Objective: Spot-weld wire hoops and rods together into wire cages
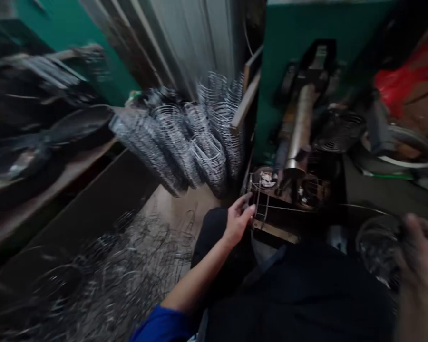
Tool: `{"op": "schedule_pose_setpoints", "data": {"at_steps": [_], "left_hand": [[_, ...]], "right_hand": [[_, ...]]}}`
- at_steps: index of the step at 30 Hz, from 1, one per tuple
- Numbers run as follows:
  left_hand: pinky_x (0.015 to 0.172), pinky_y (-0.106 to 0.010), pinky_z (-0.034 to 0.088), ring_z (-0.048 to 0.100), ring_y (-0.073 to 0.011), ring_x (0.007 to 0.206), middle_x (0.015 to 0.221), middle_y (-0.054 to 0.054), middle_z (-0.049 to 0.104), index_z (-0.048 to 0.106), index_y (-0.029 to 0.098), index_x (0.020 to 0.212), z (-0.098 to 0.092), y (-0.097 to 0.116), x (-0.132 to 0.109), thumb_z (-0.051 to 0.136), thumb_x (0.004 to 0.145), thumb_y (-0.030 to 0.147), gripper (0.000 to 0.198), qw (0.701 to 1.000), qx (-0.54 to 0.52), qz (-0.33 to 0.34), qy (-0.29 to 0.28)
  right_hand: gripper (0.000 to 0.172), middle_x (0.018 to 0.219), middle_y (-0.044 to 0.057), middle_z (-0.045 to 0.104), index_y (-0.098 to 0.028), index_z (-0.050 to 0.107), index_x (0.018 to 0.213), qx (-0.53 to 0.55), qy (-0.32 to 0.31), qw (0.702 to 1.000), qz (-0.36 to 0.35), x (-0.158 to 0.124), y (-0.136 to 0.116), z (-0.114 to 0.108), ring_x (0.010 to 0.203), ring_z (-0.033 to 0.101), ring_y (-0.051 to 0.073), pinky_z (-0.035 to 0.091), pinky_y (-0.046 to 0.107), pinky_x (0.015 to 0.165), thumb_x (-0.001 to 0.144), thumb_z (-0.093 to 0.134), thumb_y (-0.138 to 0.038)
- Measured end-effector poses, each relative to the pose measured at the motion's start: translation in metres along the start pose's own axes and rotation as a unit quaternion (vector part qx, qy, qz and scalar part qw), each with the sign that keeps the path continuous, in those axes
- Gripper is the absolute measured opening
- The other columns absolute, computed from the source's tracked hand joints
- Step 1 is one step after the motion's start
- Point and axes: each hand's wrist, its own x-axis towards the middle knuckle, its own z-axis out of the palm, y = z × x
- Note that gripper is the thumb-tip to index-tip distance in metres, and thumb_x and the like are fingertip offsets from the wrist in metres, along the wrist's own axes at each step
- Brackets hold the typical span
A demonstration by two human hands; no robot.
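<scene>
Left hand (238,221), near five o'clock, pinches a wire frame (258,199); blurred right hand (419,251), toward four, nears a bowl (358,237), grip unclear. Wire bundles (180,142): eleven o'clock.

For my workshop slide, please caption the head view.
Left hand holding a thin wire frame near stacks of bent wire; right hand blurred.
</scene>
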Motion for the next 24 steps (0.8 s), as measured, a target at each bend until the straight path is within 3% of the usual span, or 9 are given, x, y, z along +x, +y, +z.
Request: {"op": "schedule_pose_setpoints", "data": {"at_steps": [2, 6, 10, 14, 16, 19, 24], "left_hand": [[0.046, -0.021, 0.042, 0.043, -0.0075, 0.048, 0.063, 0.004, 0.056, 0.064, 0.015, 0.128, -0.003, -0.003, -0.005, 0.078, 0.077, 0.041, 0.059, 1.000, 0.008, 0.004, 0.000], [0.042, -0.019, 0.044, 0.043, -0.0071, 0.047, 0.063, 0.005, 0.052, 0.062, 0.016, 0.130, 0.003, -0.007, -0.013, 0.076, 0.080, 0.041, 0.058, 1.000, 0.017, 0.009, 0.001], [0.042, -0.018, 0.045, 0.043, -0.0068, 0.048, 0.063, 0.006, 0.050, 0.063, 0.016, 0.128, 0.010, -0.009, -0.015, 0.077, 0.079, 0.040, 0.057, 1.000, 0.023, 0.013, -0.003], [0.042, -0.018, 0.045, 0.040, -0.0064, 0.048, 0.060, 0.007, 0.046, 0.063, 0.016, 0.128, 0.011, -0.013, -0.015, 0.076, 0.079, 0.043, 0.058, 1.000, 0.020, 0.010, -0.004], [0.043, -0.018, 0.043, 0.039, -0.0063, 0.048, 0.060, 0.007, 0.046, 0.064, 0.016, 0.127, 0.010, -0.015, -0.016, 0.077, 0.078, 0.043, 0.057, 1.000, 0.025, 0.011, -0.001], [0.042, -0.017, 0.041, 0.040, -0.0064, 0.048, 0.060, 0.007, 0.047, 0.065, 0.015, 0.125, 0.006, -0.014, -0.019, 0.078, 0.078, 0.042, 0.056, 0.999, 0.036, 0.007, 0.002], [0.043, -0.016, 0.041, 0.041, -0.0054, 0.047, 0.061, 0.007, 0.048, 0.064, 0.015, 0.126, -0.006, -0.007, -0.023, 0.076, 0.080, 0.039, 0.053, 0.999, 0.031, 0.010, 0.006]], "right_hand": [[0.056, 0.052, 0.000, 0.045, -0.021, 0.061, 0.058, 0.016, 0.019, 0.999, -0.030, 0.000, -0.001, 0.001, 0.043, 0.039, 0.015, 0.027, 0.032, 0.044, 0.047, 0.094, -0.066], [0.055, 0.059, 0.002, 0.048, -0.021, 0.058, 0.060, 0.068, -0.027, 0.984, -0.165, -0.011, 0.000, 0.028, 0.054, 0.042, 0.017, 0.029, 0.034, 0.055, 0.061, 0.086, -0.069], [0.047, 0.064, -0.001, 0.043, -0.019, 0.054, 0.062, 0.011, -0.164, 0.982, -0.089, -0.027, 0.013, 0.053, 0.062, 0.037, 0.015, 0.025, 0.031, 0.060, 0.077, 0.083, -0.053], [0.053, 0.066, -0.002, 0.042, -0.020, 0.051, 0.066, 0.068, -0.200, 0.975, -0.072, -0.041, 0.030, 0.073, 0.065, 0.038, 0.017, 0.029, 0.030, 0.062, 0.082, 0.071, -0.066], [0.055, 0.067, -0.001, 0.045, -0.020, 0.054, 0.069, 0.017, -0.284, 0.957, -0.053, -0.046, 0.035, 0.079, 0.065, 0.040, 0.017, 0.030, 0.030, 0.062, 0.083, 0.066, -0.072], [0.051, 0.065, -0.001, 0.045, -0.019, 0.055, 0.066, -0.064, -0.403, 0.913, -0.015, -0.048, 0.037, 0.079, 0.064, 0.041, 0.017, 0.030, 0.029, 0.060, 0.083, 0.070, -0.065], [0.048, 0.068, -0.001, 0.047, -0.020, 0.054, 0.072, -0.017, -0.294, 0.955, -0.015, -0.036, 0.034, 0.059, 0.065, 0.042, 0.016, 0.032, 0.028, 0.061, 0.084, 0.069, -0.065]]}}
